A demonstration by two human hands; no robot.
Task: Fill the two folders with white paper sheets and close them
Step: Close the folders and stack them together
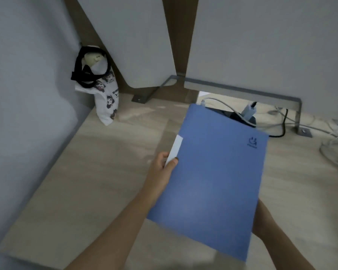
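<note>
Our left hand (161,166) pinches the closed blue folder (213,172), white paper (175,149) peeking out, so one seems done. Our right hand (261,219) lies beneath it, grip hidden. We see no second folder.

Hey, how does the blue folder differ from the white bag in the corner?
The blue folder is flat and plain apart from a small logo. The white bag is bulky, printed with faces, and has black straps. The folder is held up at a tilt, with the left hand pinching its edge. The bag stands upright and untouched at the back corner of the desk.
</note>
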